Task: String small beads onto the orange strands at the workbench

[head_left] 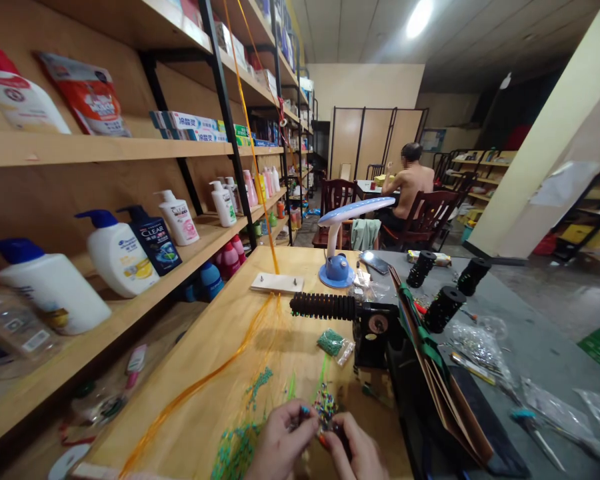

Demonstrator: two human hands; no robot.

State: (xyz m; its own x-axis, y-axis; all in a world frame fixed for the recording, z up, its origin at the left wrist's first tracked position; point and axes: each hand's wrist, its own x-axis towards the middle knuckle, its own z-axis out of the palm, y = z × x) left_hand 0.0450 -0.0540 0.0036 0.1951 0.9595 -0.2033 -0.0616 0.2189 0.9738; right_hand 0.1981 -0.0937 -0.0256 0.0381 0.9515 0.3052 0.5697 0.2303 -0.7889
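Note:
My left hand (pixel 280 441) and my right hand (pixel 354 448) meet at the bottom of the view, pinching a small cluster of multicoloured beads (pixel 325 407) on threads between them. The fingers hide part of the cluster. Loose green bead strands (pixel 236 451) lie on the wooden table (pixel 190 360) just left of my left hand, and long orange threads (pixel 195 387) run across it. A plastic bag of green beads (pixel 331 343) sits ahead of my hands. Beyond it, a black ribbed spindle (pixel 323 306) juts from a black stand (pixel 375 330).
Shelves of shampoo bottles (pixel 117 250) and toothpaste boxes (pixel 190 125) line the left side. A blue desk lamp (pixel 336 267) and a pegged board (pixel 277 283) stand ahead. Black spools (pixel 444 309) sit on a grey table at right. A person sits far back.

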